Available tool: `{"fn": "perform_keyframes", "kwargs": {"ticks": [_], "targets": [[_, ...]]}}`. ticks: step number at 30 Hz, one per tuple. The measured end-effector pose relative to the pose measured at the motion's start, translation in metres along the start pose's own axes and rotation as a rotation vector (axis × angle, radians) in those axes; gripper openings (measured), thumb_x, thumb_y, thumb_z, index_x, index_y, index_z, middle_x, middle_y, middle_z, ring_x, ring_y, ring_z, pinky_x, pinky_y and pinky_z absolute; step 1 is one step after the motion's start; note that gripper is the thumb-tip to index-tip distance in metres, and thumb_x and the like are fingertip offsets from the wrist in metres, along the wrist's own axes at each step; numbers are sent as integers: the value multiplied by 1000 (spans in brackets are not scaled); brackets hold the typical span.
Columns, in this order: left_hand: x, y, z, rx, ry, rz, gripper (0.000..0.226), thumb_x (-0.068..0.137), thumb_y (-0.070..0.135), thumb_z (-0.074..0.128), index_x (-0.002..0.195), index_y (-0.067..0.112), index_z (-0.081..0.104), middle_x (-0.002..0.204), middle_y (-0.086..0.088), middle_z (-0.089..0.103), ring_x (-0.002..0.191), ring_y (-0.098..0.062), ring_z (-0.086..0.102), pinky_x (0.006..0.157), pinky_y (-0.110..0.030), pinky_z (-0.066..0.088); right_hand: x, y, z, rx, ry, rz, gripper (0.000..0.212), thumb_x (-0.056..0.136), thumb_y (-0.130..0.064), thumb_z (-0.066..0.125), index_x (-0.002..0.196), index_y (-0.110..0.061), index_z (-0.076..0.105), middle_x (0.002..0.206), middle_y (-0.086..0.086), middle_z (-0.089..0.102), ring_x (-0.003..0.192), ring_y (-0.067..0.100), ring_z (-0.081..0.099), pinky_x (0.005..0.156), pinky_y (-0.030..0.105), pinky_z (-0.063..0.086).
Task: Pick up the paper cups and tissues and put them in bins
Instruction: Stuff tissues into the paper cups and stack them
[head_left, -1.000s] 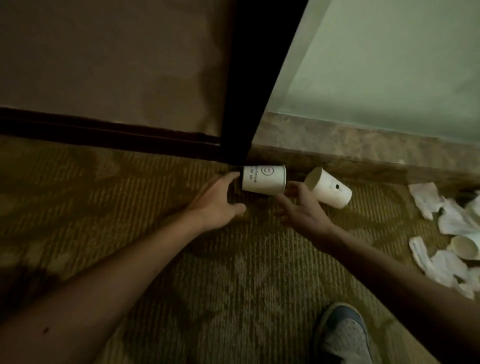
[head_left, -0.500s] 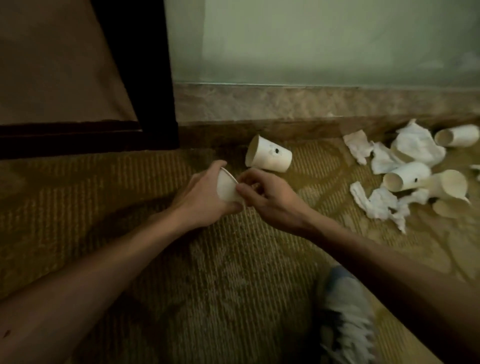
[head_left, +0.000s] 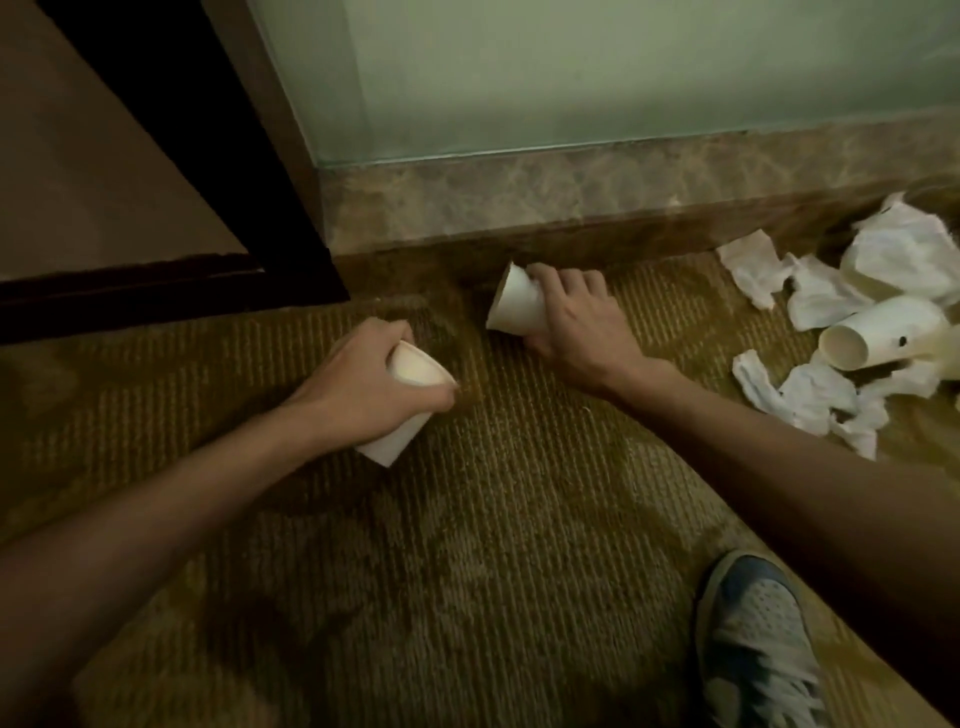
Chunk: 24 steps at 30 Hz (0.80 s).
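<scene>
Paper cup (head_left: 396, 446) in left hand (head_left: 363, 382) fingers' grip; right hand (head_left: 579, 332) fingers grip second cup (head_left: 514, 306) on carpet (head_left: 493, 519).

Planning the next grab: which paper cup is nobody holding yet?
The cup lying on its side among the tissues at far right; the left hand and right hand each grip another.

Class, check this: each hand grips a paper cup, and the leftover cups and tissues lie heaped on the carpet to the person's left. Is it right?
Not quite. The head view shows the heap on the carpet to the person's right, not left. The left hand grips one cup and the right hand the other cup, as stated.
</scene>
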<state>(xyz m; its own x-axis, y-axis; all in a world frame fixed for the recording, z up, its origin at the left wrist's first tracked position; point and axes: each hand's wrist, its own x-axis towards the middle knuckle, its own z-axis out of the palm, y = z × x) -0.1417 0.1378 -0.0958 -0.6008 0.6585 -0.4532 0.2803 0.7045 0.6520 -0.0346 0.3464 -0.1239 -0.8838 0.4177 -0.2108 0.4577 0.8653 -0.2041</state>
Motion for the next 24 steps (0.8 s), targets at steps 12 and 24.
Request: {"fn": "perform_keyframes", "kwargs": {"ticks": [12, 24], "targets": [[2, 145, -12, 472, -385, 142, 89, 65, 46, 81, 134, 52, 25, 99, 6, 56, 76, -11, 61, 51, -27, 54, -66, 76, -27, 1140, -215, 327, 59, 87, -47, 67, 135, -19, 45, 120, -2, 62, 98, 9, 65, 61, 20, 53], [30, 209, 109, -5, -464, 152, 63, 58, 42, 90, 109, 33, 55, 94, 8, 72, 76, -6, 71, 65, -32, 60, -144, 153, -57, 1309, -109, 355, 44, 88, -48, 60, 128, -29, 51, 114, -7, 69, 99, 11, 68, 81, 35, 55]]}}
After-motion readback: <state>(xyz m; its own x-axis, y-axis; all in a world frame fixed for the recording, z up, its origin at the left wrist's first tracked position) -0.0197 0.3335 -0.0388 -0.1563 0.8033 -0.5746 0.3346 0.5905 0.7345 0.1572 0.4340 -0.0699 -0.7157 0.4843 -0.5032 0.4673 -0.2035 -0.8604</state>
